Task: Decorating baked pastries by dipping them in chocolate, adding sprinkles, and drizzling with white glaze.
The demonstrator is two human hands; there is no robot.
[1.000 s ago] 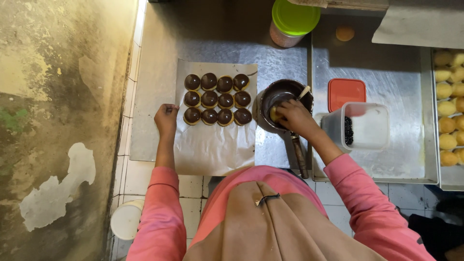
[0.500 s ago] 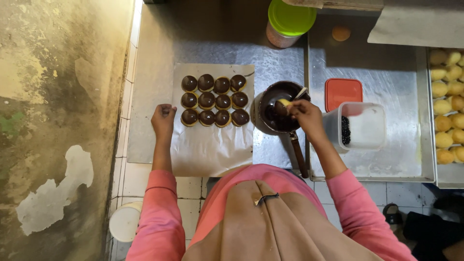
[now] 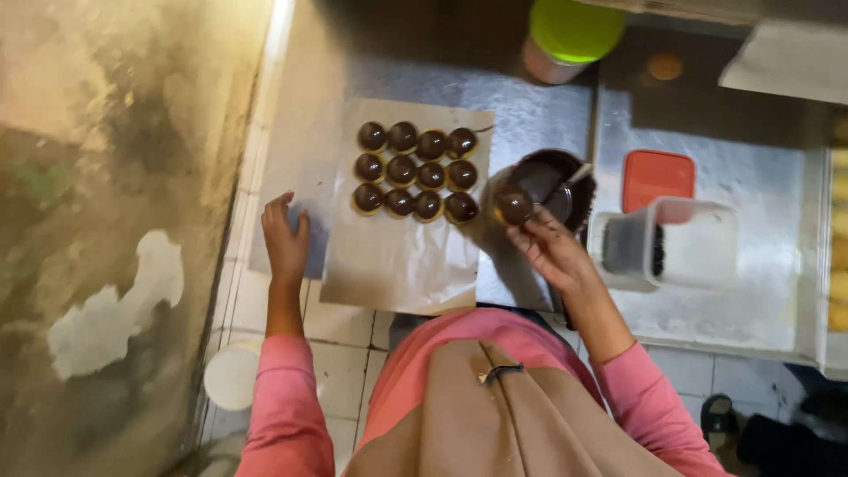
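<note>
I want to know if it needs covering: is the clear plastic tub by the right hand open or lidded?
Open. The clear tub has no lid on; a red lid lies flat beside it on the steel counter.

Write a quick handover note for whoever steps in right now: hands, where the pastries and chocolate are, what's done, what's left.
Left hand: flat on the steel counter, empty, beside the paper sheet.
Right hand: holds one chocolate-dipped pastry at the edge of the chocolate pot.
Done: eleven dipped pastries in three rows on the sheet.
Left: set down the held one; undipped pastries wait in the tray at far right.
</note>
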